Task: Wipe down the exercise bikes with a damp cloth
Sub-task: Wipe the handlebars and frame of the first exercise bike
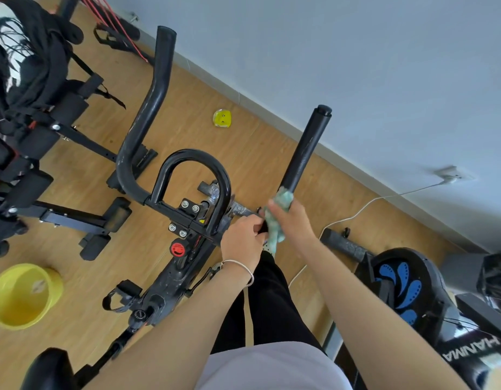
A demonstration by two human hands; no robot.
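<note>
Wooden floor ran under a grey wall. Green cloth [277, 218] sat at the base of the right handlebar [305, 150], wrapped by the right hand [291, 220]; the bar's long axis ran up and away from that grip. Left hand [243, 237] clamped the crossbar beside it. "HANMA" read on the neighbouring bike [407, 288]; yellow bucket [21, 296] stood well apart.
</note>
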